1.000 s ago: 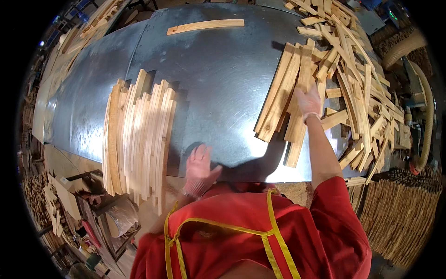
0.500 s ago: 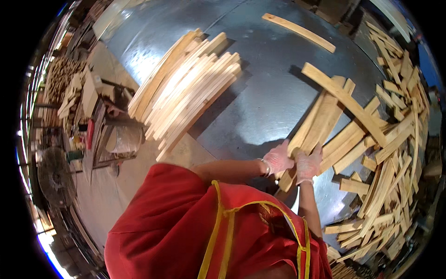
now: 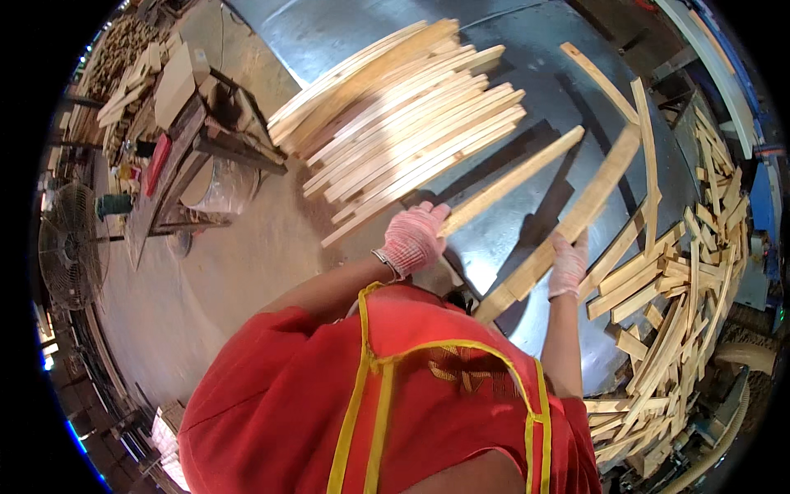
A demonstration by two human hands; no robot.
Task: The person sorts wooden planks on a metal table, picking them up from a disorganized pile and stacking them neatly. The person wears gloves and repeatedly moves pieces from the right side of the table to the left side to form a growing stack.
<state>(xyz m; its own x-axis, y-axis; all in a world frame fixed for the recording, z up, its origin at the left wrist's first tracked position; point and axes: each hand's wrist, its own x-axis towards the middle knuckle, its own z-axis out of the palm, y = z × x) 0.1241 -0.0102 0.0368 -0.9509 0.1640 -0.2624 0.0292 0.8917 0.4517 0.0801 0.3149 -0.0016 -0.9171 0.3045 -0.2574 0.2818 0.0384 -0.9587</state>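
My left hand, in a pinkish-white knit glove, is closed around the near end of a wooden strip that points away to the far right. My right hand, gloved alike, grips the side of a wider wooden plank. That plank lies slantwise, its near end close to my red apron. Both pieces appear raised, with dark shadows on the metal tabletop beneath them. Left of my left hand is a row of pale wooden strips laid side by side.
A heap of loose wooden pieces covers the right side. Two strips lie beyond the plank. On the left are a wooden stand with a red object on it, a fan and stacked wood.
My hands have moved apart from the bundle they gripped together; the left went left with one strip, the right holds another plank. The view has turned, shifting the row of strips rightward.
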